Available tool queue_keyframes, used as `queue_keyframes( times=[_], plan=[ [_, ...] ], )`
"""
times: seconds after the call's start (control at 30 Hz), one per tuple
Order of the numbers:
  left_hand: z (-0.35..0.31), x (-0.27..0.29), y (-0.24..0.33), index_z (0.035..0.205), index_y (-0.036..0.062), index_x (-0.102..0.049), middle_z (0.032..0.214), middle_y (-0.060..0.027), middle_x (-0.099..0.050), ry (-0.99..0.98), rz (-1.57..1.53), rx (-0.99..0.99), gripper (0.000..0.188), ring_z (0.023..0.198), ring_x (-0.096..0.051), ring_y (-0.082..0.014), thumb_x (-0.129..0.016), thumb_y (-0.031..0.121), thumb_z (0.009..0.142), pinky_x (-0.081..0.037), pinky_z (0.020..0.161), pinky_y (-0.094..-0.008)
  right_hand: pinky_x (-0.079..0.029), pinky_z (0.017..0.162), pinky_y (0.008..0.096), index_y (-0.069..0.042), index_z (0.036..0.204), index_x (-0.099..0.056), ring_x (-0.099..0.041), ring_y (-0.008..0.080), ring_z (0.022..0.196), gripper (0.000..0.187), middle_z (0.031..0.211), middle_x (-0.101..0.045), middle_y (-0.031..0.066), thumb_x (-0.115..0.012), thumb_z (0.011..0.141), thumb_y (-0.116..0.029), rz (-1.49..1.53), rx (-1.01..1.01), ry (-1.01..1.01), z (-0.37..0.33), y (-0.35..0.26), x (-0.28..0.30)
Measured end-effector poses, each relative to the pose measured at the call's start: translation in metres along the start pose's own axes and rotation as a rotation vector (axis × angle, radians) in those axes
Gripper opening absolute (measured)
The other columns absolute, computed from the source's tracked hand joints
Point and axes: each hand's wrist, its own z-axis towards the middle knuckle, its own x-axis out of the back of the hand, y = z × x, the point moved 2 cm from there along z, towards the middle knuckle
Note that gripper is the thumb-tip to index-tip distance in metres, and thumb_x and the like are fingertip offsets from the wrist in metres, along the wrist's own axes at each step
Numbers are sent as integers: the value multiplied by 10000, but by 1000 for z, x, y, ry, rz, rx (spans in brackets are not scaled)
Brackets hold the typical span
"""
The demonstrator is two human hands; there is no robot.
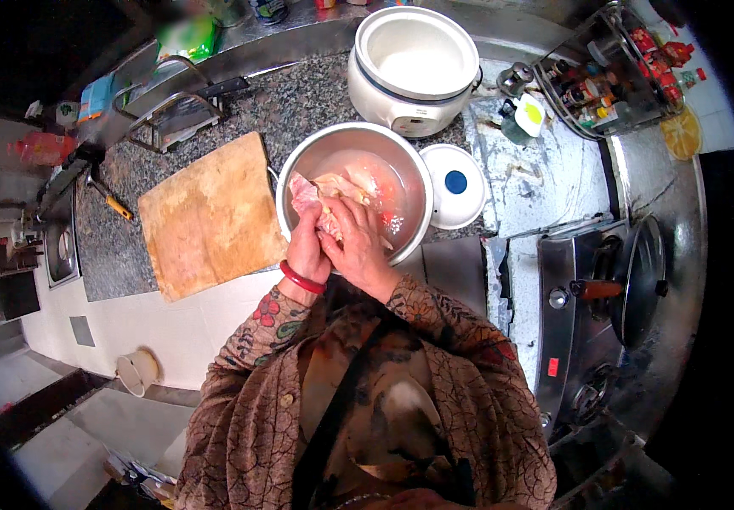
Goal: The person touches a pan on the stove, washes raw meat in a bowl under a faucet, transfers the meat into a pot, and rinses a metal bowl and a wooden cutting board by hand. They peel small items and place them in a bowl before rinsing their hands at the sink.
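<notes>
A piece of raw meat (pixel 304 192), pink with pale yellowish skin like poultry, is in both hands over a round steel basin (pixel 425 174). My left hand (pixel 308 252), with a red bangle at its wrist, is closed on the near left side of the meat. Fingers of my right hand (pixel 360 253) curl over it from the right, close against the left hand. Cloudy pinkish water lies in the basin, and more pale meat shows beyond my fingers. My hands hide the underside of the piece.
A wooden cutting board (pixel 205 223) lies left of the basin. Behind stands a lidless white electric cooker (pixel 418 102); a white lid (pixel 460 204) with a blue knob sits right of the basin. A gas stove (pixel 567 319) with a pan (pixel 643 280) is at right, a bottle rack (pixel 588 123) behind it.
</notes>
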Motion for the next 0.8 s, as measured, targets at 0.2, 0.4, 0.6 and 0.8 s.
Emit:
queue_keyframes(
  times=[0.2, 0.4, 0.6, 0.8],
  plan=[
    [-18, -25, 11, 1059, 25, -501, 993, -59, -549, -31, 32, -65, 249, 929, -534, -155, -410, 200, 906, -437, 813, -283, -346, 874, 415, -62, 1163, -465, -421, 328, 1023, 496, 1141, -439, 136, -635, 702, -131, 48, 94, 109, 5, -7, 7],
    [-26, -53, 23, 1046, 16, -508, 995, -60, -548, -26, 86, -131, 248, 923, -533, -148, -403, 196, 912, -434, 808, -274, -342, 895, 416, -52, 1169, -454, -425, 338, 1036, 509, 1138, -444, 151, -639, 700, -117, 127, 132, 157, 18, -14, 19],
    [-23, -66, 28, 1033, 14, -514, 978, -60, -554, -63, 112, -167, 238, 898, -542, -143, -415, 192, 911, -442, 794, -272, -337, 914, 413, -49, 1171, -452, -419, 339, 1060, 494, 1154, -440, 157, -625, 711, -110, 192, 142, 184, 26, -10, 20],
    [-14, -76, 31, 1038, 14, -512, 973, -60, -557, -70, 110, -202, 245, 881, -547, -138, -417, 202, 912, -444, 785, -268, -353, 901, 408, -39, 1167, -450, -438, 339, 1041, 489, 1149, -450, 164, -618, 711, -100, 223, 171, 205, 38, -5, 22]
  ],
)
